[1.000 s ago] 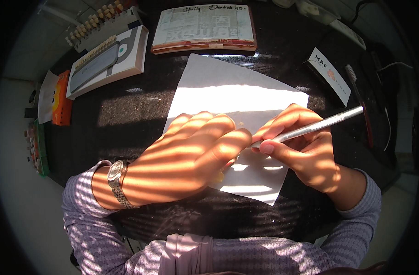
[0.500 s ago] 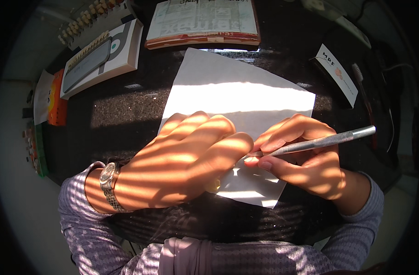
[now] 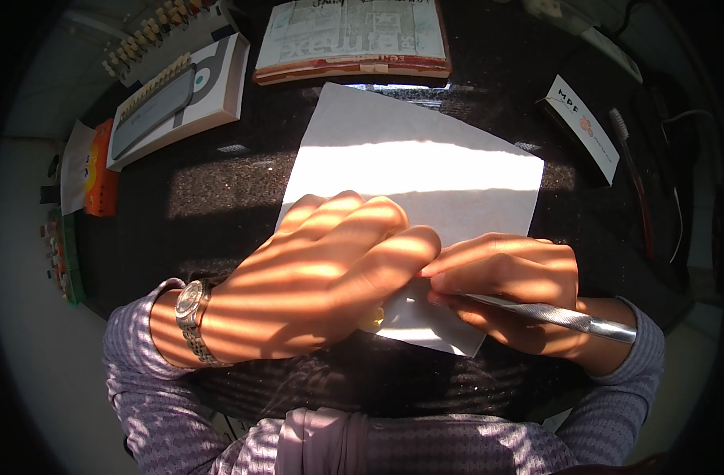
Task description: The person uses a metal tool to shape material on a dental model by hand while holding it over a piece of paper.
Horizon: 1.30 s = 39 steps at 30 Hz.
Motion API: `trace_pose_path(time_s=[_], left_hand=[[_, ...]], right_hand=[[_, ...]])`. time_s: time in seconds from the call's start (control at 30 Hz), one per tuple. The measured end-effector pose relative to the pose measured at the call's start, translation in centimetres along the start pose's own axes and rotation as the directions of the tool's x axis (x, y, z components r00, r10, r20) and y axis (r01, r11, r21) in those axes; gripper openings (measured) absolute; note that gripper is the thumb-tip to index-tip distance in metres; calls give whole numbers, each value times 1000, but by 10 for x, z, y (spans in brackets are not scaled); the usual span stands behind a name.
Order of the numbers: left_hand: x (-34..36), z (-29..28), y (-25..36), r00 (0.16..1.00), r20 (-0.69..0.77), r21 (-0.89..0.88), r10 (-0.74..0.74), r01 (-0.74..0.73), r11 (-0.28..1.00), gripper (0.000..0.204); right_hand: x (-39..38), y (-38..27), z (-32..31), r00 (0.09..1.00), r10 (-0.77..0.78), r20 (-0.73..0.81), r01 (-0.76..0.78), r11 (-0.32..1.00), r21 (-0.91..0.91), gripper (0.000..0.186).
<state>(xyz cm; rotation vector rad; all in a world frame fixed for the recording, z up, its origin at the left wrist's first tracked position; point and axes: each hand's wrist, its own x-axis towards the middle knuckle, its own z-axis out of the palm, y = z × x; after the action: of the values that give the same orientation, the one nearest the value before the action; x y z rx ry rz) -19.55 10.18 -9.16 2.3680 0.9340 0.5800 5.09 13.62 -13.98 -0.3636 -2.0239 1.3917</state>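
My left hand (image 3: 330, 269), with a steel watch on its wrist, lies curled over a white sheet of paper (image 3: 378, 134) in the head view. Its fingertips are hidden; part of a small yellowish piece (image 3: 373, 317) shows beneath it, too little to make out. My right hand (image 3: 504, 281) is closed on a slim silver knurled tool (image 3: 556, 315), whose back end points toward my right wrist. The tool's front end is hidden among my right fingers, right beside my left index finger and thumb, where the two hands meet over the paper.
On the dark speckled tabletop (image 3: 188, 237) stand a flat box with papers (image 3: 350, 43), a white box with a phone (image 3: 152, 103), a shade-tab rack (image 3: 152, 43), an orange packet (image 3: 100, 166), a green tray (image 3: 69, 261), a small card (image 3: 583, 131) and a brush (image 3: 631, 166).
My right hand has turned over and lowered, so the tool's back end has swung from pointing up-right to pointing down-right. My left hand stays nearly in place.
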Motion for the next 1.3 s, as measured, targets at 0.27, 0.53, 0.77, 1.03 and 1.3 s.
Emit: trace_pose_path(time_s=[0.27, 0.53, 0.77, 1.03, 1.3], left_hand=[[-4, 2, 3, 997, -9, -55, -74, 73, 996, 49], [-4, -1, 5, 997, 19, -30, -74, 74, 997, 52], [-5, -2, 5, 998, 16, -56, -64, 65, 996, 51], [-3, -3, 8, 993, 55, -9, -104, 104, 995, 48], [-9, 6, -15, 950, -312, -211, 4, -73, 975, 70]], right_hand=[[14, -11, -3, 999, -15, 44, 20, 994, -107, 16], [17, -16, -6, 998, 27, 50, -21, 993, -113, 17], [16, -16, -5, 998, 35, 49, -30, 994, -103, 15], [19, -18, -5, 998, 17, 54, -9, 988, -155, 17], [24, -26, -7, 766, 458, -451, -325, 881, 343, 6]])
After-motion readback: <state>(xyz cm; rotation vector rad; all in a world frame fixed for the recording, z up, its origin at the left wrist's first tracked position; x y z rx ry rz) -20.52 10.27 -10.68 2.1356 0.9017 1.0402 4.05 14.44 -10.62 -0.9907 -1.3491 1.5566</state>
